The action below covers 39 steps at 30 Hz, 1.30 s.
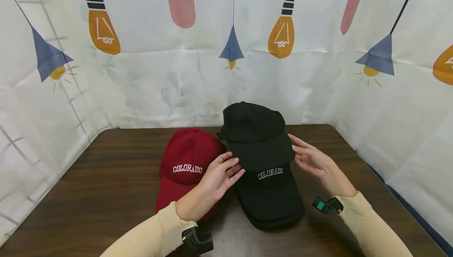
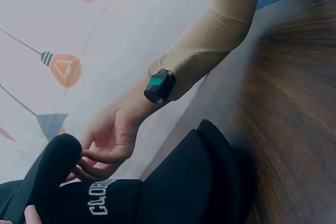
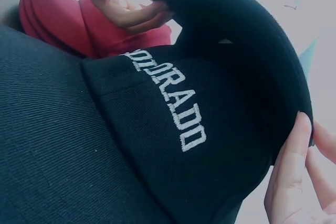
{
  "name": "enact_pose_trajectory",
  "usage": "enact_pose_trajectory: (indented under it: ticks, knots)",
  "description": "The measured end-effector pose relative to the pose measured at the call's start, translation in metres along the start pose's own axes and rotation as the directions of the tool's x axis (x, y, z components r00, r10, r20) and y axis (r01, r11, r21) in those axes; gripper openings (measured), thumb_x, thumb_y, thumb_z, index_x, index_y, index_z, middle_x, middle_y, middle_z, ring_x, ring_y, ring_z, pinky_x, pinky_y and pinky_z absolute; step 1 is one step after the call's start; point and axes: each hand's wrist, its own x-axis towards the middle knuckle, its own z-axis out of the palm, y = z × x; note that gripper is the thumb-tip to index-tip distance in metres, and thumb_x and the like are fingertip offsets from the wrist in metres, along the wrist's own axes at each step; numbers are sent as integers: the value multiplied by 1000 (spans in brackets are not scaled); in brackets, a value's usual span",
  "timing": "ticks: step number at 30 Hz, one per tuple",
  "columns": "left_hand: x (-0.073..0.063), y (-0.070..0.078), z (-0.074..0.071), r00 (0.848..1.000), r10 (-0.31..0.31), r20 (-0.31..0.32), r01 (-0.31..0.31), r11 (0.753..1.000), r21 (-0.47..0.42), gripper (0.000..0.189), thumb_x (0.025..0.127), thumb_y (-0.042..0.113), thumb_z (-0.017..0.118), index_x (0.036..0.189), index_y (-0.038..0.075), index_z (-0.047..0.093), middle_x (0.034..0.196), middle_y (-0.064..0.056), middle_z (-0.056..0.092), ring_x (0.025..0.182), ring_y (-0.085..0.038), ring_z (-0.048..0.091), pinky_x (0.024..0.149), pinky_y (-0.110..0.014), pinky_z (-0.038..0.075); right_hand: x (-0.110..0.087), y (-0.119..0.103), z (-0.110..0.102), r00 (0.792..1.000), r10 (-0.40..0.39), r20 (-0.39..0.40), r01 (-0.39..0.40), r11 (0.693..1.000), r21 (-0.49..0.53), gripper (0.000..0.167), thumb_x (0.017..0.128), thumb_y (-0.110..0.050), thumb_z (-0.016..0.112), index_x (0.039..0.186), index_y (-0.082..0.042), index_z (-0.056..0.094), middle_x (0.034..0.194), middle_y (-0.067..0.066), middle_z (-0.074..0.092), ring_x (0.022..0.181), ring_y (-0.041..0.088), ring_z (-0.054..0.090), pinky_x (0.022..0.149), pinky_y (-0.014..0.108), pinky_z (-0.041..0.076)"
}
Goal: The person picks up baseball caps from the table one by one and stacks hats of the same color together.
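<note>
A plain-fronted black cap (image 1: 255,131), tilted, sits over the crown of a second black cap (image 1: 269,198) that has white COLORADO lettering. My left hand (image 1: 221,174) pinches the upper cap's brim at its left edge. On the opposite edge, my right hand (image 1: 313,160) holds the same brim between thumb and fingers. From the right wrist view, the brim (image 3: 241,19) arches above the lettering, with right-hand fingers (image 3: 294,166) at its edge. The lower brim (image 2: 178,166) looks doubled in the left wrist view. Just left of the black caps lies a red COLORADO cap (image 1: 191,154).
Everything rests on a dark wood table (image 1: 106,194). Behind and beside it hangs a white curtain (image 1: 141,84) printed with lamps and bulbs. My left forearm crosses in front of the red cap. Each wrist wears a small black device (image 1: 198,240).
</note>
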Motion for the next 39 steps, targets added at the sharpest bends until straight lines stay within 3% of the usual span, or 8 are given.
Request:
enact_pose_trajectory:
  ticks: [9,20,30,39]
  knots:
    - [-2,-4,-1,1000,-22,-9,22,1000,1,18,104,1,53,121,5,47,103,-6,54,89,-17,59,97,-39,54,-7,4,1,999,-4,-51,3,1000,-20,41,109,2,41,126,-18,72,113,5,68,90,11,69,79,20,56]
    - [0,-8,6,999,-52,1,52,999,-14,22,104,2,53,125,4,45,108,-8,53,96,-20,58,104,-42,48,-18,-3,-5,1000,12,-4,-12,1000,-15,41,109,2,39,129,-15,70,120,6,68,92,12,69,80,20,56]
    - [0,-12,2,993,-115,9,115,993,-9,32,105,3,51,135,2,40,122,-14,49,113,-30,54,111,-48,40,-20,-8,-10,999,29,20,-28,996,-81,42,109,3,40,131,-17,69,118,5,70,91,11,71,82,21,57]
    - [-5,-17,-9,991,-133,14,132,990,39,27,106,5,51,131,3,42,117,-10,55,106,-24,59,107,-47,46,-22,-6,-16,995,71,75,-56,980,-193,43,107,4,44,133,-22,65,120,1,69,92,7,72,85,23,56]
